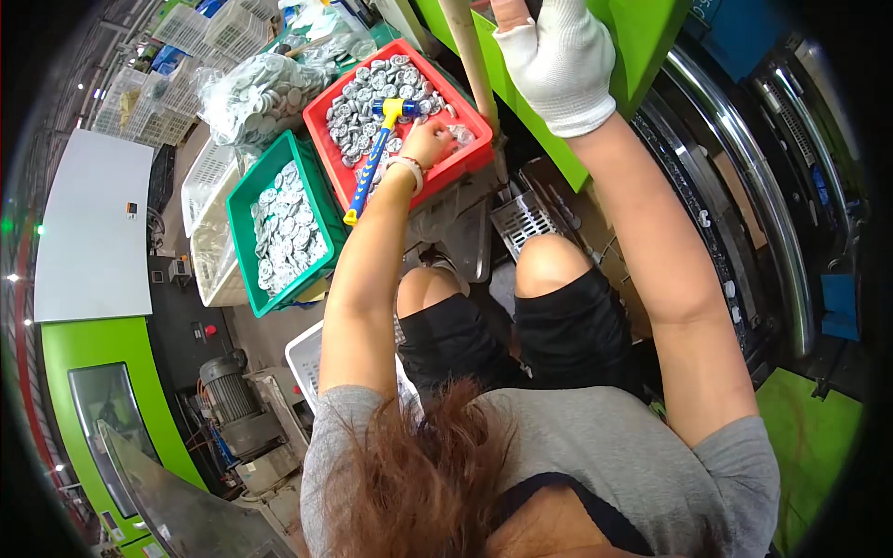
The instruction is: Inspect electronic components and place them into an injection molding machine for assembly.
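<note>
My left hand point(427, 145) reaches into the red tray point(321, 121), its fingers bent down beside a small clump of pale, see-through pieces point(460, 136). Whatever those fingers hold is too small to make out. Grey-white round discs point(358, 107) cover much of the tray. A yellow and blue mallet point(375, 163) lies across them, its handle overhanging the tray's near edge, close to my left wrist. Up at the top edge, my right hand point(563, 70), in a white glove with a bare thumb, is stretched out against a bright green machine panel point(484, 70). Its fingertips are cut off.
A green crate point(244, 209) of similar discs stands left of the tray. Behind it are bags of discs point(256, 102) and white baskets point(200, 37). A pale upright post point(468, 60) rises by the tray. Metal machine bars point(735, 139) run along my right.
</note>
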A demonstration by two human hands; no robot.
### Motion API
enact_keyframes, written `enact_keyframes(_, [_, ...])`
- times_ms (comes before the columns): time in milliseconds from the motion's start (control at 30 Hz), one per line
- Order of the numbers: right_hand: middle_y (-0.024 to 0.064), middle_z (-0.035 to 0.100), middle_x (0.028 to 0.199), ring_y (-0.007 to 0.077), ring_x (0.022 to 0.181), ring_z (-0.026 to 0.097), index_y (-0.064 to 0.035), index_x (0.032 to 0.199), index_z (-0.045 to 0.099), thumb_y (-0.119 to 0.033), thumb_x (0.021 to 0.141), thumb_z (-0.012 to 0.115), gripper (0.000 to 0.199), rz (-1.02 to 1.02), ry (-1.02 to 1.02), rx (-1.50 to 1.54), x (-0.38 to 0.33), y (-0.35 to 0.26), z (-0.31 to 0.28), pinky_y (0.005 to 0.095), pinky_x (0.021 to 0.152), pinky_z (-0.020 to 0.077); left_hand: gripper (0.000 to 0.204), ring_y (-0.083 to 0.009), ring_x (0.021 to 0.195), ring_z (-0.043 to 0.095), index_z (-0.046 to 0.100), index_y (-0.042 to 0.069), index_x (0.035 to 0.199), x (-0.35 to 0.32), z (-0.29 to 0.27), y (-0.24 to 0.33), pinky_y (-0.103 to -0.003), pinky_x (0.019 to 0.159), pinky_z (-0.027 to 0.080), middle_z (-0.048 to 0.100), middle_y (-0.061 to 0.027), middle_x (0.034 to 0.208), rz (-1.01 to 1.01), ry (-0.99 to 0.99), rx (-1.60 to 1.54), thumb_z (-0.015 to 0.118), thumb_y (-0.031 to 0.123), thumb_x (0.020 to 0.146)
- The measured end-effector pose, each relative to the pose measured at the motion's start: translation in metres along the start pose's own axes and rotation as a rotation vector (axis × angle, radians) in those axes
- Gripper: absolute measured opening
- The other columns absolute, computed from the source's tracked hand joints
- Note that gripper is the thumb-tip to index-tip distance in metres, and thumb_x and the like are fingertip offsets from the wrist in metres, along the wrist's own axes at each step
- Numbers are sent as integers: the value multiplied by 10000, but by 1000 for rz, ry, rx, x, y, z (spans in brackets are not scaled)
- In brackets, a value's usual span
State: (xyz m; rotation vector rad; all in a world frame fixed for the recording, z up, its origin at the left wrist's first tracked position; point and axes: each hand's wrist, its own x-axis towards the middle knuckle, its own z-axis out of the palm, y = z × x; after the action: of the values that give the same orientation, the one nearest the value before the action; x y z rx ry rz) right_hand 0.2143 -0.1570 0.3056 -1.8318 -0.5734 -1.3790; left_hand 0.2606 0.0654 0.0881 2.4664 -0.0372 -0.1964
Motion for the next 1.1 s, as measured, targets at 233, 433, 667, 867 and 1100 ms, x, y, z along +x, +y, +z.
enact_keyframes(233, [178, 598, 707, 362, 528, 565, 36, 1123, 470, -187, 841, 570, 374, -67, 21, 39, -1, -3, -4, 427, 490, 451, 142, -55, 408, 327, 524, 89, 905, -21, -34, 15, -189, 319, 235, 434, 19, 583, -286, 120, -1444, 522, 228, 874])
enact_keyframes(433, [120, 571, 1027, 176, 906, 563, -21, 1123, 535, -160, 836, 636, 334, 343, -426, 469, -71, -37, -77, 297, 758, 468, 331, -58, 413, 328, 477, 93, 1183, -158, -37, 134, -159, 300, 234, 446, -12, 674, 172, -534, -2026, 370, 322, 971])
enact_keyframes(667, [110, 593, 858, 248, 775, 592, -44, 1013, 610, -71, 828, 578, 190, 194, -979, 550, -59, -50, -124, 304, 695, 472, 465, -46, 383, 313, 492, 14, 926, -234, -21, 181, -162, 306, 233, 447, -22, 612, 41, -421, -1647, 373, 463, 948])
enact_keyframes(867, [96, 594, 824, 220, 725, 592, -19, 962, 609, -109, 867, 545, 146, 235, -806, 439, -69, -63, -152, 293, 648, 468, 462, -49, 423, 358, 463, 55, 1192, -270, -13, 212, -168, 335, 281, 477, -28, 643, 74, -393, -1514, 353, 440, 961])
enact_keyframes(1100, [20, 575, 752, 42, 549, 508, -28, 996, 606, -253, 921, 527, 251, 649, -914, 776, -64, -86, -180, 176, 470, 399, 493, -58, 420, 364, 352, 72, 1345, -300, -14, 231, -172, 342, 292, 478, -26, 636, 99, -263, -1451, 331, 400, 978])
